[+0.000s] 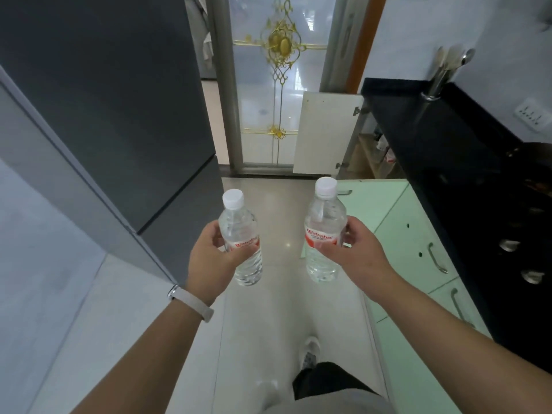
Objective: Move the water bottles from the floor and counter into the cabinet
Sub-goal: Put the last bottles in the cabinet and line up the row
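I hold two clear water bottles with white caps and red-and-white labels, both upright above the floor. My left hand grips the left bottle around its label. My right hand grips the right bottle the same way. Ahead on the right, under the black counter, a lower cabinet stands with its white door swung open. Wooden shelves with a few small items show inside.
A tall dark grey fridge fills the left side. Pale green cabinet fronts with metal handles run along the right. A glass door with gold ornament closes the far end. A steel utensil holder stands on the counter. My foot is on the light tiled floor.
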The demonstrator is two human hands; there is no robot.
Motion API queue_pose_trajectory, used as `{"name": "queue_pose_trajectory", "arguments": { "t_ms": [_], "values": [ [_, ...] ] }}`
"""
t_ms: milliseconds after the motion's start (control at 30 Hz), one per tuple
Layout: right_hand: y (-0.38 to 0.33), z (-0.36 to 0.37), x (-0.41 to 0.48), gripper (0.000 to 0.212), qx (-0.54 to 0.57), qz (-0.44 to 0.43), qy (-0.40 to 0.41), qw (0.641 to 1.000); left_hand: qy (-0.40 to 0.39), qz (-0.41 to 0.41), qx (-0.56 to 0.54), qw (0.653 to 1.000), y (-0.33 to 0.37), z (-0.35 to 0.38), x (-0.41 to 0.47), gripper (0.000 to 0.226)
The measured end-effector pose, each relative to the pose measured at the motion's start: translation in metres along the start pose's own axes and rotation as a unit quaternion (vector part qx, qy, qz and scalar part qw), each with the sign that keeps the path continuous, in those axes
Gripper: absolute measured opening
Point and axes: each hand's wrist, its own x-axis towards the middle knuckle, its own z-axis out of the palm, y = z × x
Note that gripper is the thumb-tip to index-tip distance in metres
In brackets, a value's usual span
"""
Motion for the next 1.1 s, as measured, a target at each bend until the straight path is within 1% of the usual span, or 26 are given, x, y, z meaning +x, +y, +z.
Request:
{"name": "queue_pose_trajectory", "arguments": {
  "t_ms": [133, 333, 433, 567, 667, 900, 1000, 1100],
  "values": [
    [0.005, 0.019, 0.051, 0.037, 0.015, 0.000, -0.015, 1.000, 0.005, -0.012, 0.023, 1.000, -0.002, -0.002, 0.037, 0.051],
    [0.011, 0.037, 0.146, 0.036, 0.050, 0.002, -0.048, 0.998, 0.022, -0.027, 0.057, 0.998, 0.001, 0.008, 0.117, 0.048],
    [0.008, 0.038, 0.194, 0.035, 0.064, 0.006, -0.052, 0.997, 0.016, -0.040, 0.069, 0.997, 0.012, 0.018, 0.162, 0.050],
    [0.005, 0.029, 0.254, 0.035, 0.073, 0.009, -0.056, 0.996, 0.013, -0.026, 0.074, 0.997, 0.030, 0.043, 0.220, 0.047],
    [0.004, 0.019, 0.295, 0.038, 0.070, 0.010, -0.044, 0.997, 0.009, -0.014, 0.068, 0.998, 0.040, 0.062, 0.257, 0.048],
    [-0.003, 0.002, 0.358, 0.038, 0.069, 0.042, 0.008, 0.997, -0.028, -0.024, 0.060, 0.997, 0.042, 0.088, 0.333, 0.048],
    [-0.001, 0.002, 0.384, 0.046, 0.058, 0.066, 0.024, 0.996, -0.046, -0.031, 0.053, 0.997, 0.033, 0.100, 0.371, 0.050],
    [0.001, 0.007, 0.412, 0.050, 0.053, 0.091, 0.047, 0.993, -0.081, -0.035, 0.056, 0.994, 0.025, 0.111, 0.417, 0.058]
  ]
}}
